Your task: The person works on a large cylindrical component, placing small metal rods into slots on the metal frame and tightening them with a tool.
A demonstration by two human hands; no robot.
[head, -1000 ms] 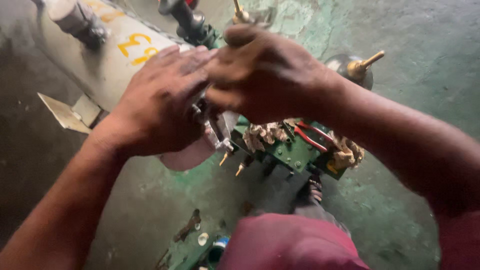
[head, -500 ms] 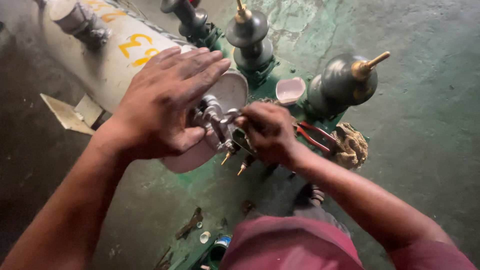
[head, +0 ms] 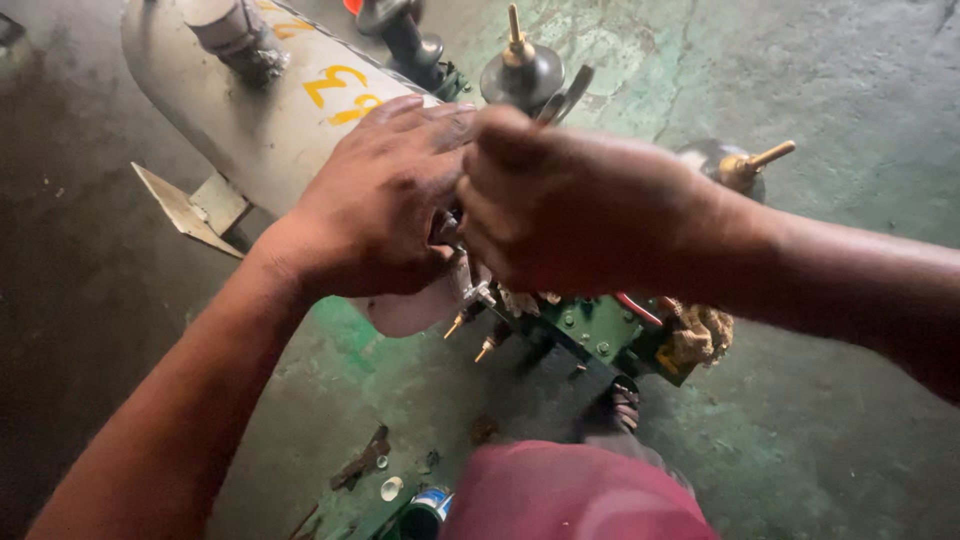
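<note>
Spanner (head: 565,95) clenched in right hand (head: 580,215); left hand (head: 385,210) lies flat on tank (head: 260,130).

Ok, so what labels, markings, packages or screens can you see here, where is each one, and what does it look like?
Painted marking: on the side of the grey cylindrical tank, above the left hand; yellow-orange hand-painted characters.
Small can: on the floor at the bottom edge; round, blue and white label.
No screens or signs show.
</note>
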